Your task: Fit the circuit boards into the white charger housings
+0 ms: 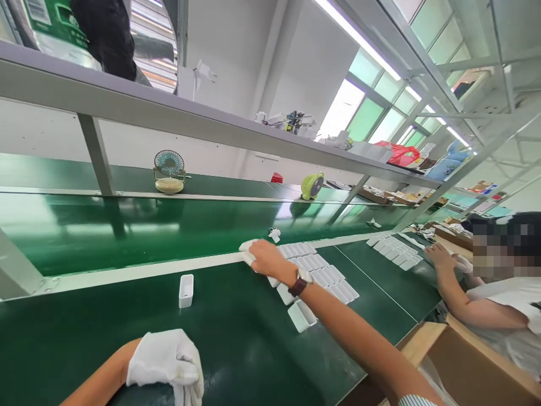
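Observation:
My left hand point(169, 363), in a white glove, is low at the front of the green bench. Its fingers curl downward, and anything inside them is hidden. My right hand point(268, 262) has a watch on the wrist and reaches to the bench's far white rail. Its fingers are closed around a small white thing point(247, 248), whose kind I cannot make out. Beside and partly behind that forearm lie rows of white plastic trays point(323, 270). One loose tray point(301, 316) sits nearer me, tilted beside the rows. Another white tray point(186, 291) stands alone beyond my left hand.
Past the rail runs a green belt point(211, 225) with small white parts point(274, 234) on it. A shelf point(220, 121) crosses above. Two small fans point(169, 169) stand behind. At right a co-worker's hand point(442, 256) is near more trays point(395, 252); an open carton point(473, 361) stands below.

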`<state>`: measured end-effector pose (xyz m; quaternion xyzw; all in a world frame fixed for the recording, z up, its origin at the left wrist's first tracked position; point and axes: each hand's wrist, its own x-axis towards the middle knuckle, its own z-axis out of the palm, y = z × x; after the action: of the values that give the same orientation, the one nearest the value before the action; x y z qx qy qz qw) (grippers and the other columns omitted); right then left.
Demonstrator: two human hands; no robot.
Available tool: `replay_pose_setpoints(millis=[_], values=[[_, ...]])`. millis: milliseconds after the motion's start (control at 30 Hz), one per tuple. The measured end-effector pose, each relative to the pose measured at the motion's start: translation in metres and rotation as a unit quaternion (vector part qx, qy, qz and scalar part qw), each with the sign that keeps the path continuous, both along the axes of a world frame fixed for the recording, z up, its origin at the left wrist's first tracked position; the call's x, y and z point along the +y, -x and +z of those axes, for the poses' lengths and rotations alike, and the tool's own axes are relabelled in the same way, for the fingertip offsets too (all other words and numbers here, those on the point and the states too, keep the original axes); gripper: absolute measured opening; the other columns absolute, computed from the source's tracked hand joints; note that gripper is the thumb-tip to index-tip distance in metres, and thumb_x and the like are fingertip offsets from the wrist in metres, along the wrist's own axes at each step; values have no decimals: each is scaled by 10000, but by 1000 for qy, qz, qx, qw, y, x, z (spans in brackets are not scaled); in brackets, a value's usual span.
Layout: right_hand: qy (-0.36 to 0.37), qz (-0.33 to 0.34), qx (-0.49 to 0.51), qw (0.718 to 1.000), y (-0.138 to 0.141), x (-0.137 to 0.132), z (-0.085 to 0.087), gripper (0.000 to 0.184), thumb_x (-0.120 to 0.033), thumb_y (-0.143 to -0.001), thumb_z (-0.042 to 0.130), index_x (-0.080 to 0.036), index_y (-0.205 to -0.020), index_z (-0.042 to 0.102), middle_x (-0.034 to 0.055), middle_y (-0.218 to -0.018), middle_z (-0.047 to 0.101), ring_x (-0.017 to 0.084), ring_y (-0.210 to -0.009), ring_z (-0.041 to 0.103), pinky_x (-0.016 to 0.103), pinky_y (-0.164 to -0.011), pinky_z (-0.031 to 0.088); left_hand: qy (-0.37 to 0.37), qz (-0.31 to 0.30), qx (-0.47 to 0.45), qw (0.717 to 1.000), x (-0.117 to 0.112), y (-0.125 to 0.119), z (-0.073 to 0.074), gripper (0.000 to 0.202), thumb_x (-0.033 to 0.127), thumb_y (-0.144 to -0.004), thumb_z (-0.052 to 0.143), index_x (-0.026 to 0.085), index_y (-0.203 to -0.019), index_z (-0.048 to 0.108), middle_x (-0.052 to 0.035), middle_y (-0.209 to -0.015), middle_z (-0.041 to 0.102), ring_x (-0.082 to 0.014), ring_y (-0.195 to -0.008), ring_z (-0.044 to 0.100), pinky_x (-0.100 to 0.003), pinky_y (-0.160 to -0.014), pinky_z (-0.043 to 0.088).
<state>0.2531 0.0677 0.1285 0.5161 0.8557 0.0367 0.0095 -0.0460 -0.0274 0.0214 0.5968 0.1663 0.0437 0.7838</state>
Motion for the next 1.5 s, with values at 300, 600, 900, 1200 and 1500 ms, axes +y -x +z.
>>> replay_pose_setpoints(millis=[300,600,900,1200,1500], values=[[58,-239,29,969,-81,97,-9,314,-350,-977,613,-181,-1240,600,95,-1258,615,226,-1058,640,432,-893,561,44,16,7,999,5,-4,1,338,460,-861,684,147,-941,784,-118,-889,773,-271,-837,744,-420,-816,604],[137,-229,120,956,-51,129,-23,314,-356,-970,622,-163,-1217,610,82,-1215,632,222,-1010,654,411,-848,575,105,10,5,994,10,-5,2,388,510,-765,776,150,-911,780,-119,-905,766,-282,-838,740,-440,-809,603],[163,-17,198,966,14,47,-20,225,-311,-918,624,-198,-1084,727,87,-1041,729,225,-927,674,318,-839,529,153,-42,-64,985,9,-10,7,341,443,-818,740,117,-916,762,-129,-923,761,-262,-811,750,-404,-757,608],[176,168,157,957,29,-80,-25,347,-408,-947,600,-317,-1277,655,63,-1100,695,225,-946,658,351,-880,513,152,-15,-40,987,8,-7,6,318,397,-808,776,118,-957,749,-123,-944,769,-236,-839,752,-370,-791,610],[64,-5,121,991,62,-87,-64,451,-559,-922,572,-154,-1083,684,171,-1056,712,333,-1045,651,420,-912,474,-3,78,40,996,-1,2,15,322,444,-843,726,156,-986,726,-79,-902,763,-174,-716,728,-310,-693,609]])
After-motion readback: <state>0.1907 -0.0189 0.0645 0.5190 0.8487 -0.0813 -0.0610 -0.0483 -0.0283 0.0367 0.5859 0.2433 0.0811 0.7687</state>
